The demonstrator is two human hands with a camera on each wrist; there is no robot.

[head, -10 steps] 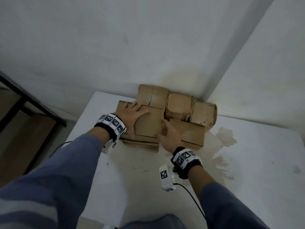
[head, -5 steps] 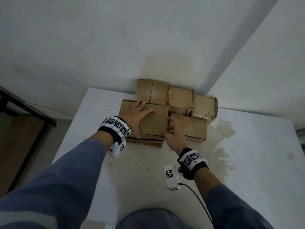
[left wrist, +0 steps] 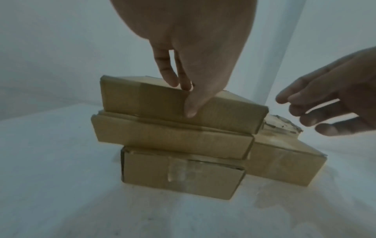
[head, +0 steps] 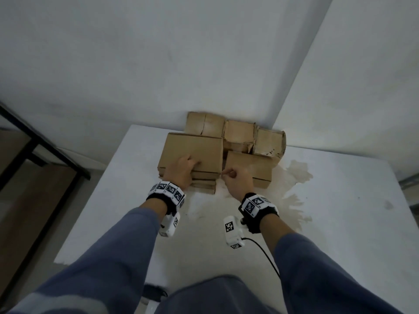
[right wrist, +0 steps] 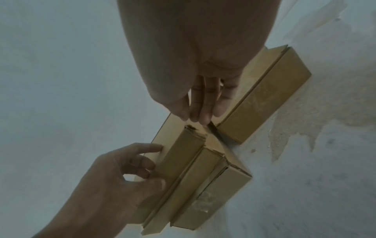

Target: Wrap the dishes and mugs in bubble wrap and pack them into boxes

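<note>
The left hand (head: 182,169) grips the near long edge of the top flat brown cardboard box (head: 192,152), which crowns a three-box stack on the white desk (head: 340,211), while the loosely curled, empty right hand (head: 237,180) hovers just off its right end.

No words, brands or numbers can be read anywhere; the wristbands (head: 169,188) carry only black-and-white square code patterns (no letters).

Head camera looks steeply down from above; both wrist cameras look close along the fingers. All three share the stacked brown cardboard boxes (head: 191,152) (left wrist: 179,122) (right wrist: 195,169).
</note>
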